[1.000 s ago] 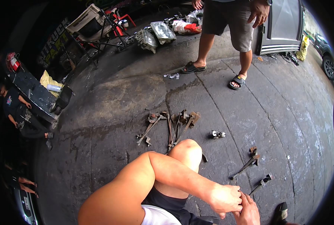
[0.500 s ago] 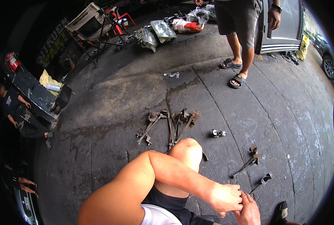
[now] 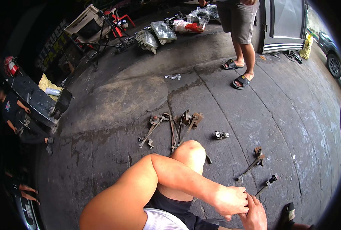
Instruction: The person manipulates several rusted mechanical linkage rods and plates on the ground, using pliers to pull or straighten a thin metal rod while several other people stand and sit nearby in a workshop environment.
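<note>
My left hand reaches across my bent knee at the lower right, its fingers curled down. Against its fingertips rests my right hand, its fingers bent in to meet them. Whatever may lie between them is hidden. Just beyond the hands, a thin rod with a dark metal bracket lies on the concrete floor. Farther off is a rusty metal arm with a pivot block. A small silver motor-like part lies alone. Several rusty rods and brackets are heaped beyond my knee.
A person in grey shorts and black slides stands ahead. Plastic-wrapped headlights and a folding chair line the back. Another person is by a dark bench at left. A shoe shows at lower right.
The standing person's hand on the right has risen from beside the shorts to the waist. The view has shifted slightly; my two hands stay together in the same pose.
</note>
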A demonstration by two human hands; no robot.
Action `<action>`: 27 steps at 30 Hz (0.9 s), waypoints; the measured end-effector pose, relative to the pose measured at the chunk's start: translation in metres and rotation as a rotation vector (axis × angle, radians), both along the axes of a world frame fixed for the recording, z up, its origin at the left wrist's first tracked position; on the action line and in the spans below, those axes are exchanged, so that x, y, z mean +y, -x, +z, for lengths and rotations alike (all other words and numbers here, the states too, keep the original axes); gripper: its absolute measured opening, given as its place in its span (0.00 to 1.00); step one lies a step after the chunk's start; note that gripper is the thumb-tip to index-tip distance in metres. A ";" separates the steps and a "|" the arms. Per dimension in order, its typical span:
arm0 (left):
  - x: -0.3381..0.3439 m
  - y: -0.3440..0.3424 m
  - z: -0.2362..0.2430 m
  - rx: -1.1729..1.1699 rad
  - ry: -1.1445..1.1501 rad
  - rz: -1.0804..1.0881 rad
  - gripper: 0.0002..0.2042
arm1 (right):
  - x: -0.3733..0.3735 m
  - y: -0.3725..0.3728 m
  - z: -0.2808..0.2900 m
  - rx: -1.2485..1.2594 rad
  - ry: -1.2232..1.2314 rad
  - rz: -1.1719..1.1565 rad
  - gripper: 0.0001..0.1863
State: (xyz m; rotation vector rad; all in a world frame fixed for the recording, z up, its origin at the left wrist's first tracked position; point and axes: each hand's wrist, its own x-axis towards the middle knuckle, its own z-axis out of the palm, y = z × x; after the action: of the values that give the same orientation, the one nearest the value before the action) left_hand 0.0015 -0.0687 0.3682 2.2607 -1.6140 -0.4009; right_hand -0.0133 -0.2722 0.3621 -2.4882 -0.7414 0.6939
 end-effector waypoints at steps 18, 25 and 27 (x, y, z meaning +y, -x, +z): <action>-0.002 0.000 0.002 0.040 -0.117 -0.036 0.29 | 0.003 0.004 0.024 -0.045 -0.157 0.009 0.37; 0.000 -0.001 0.006 0.045 -0.110 -0.050 0.29 | 0.003 0.004 0.025 -0.042 -0.125 0.008 0.38; 0.002 0.003 -0.003 -0.006 -0.008 -0.012 0.26 | 0.004 0.004 0.026 -0.041 -0.112 0.006 0.37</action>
State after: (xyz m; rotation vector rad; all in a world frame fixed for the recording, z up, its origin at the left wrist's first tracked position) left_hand -0.0011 -0.0668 0.3656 2.2612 -1.6318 -0.4049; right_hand -0.0168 -0.2681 0.3880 -2.4056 -0.7817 0.5886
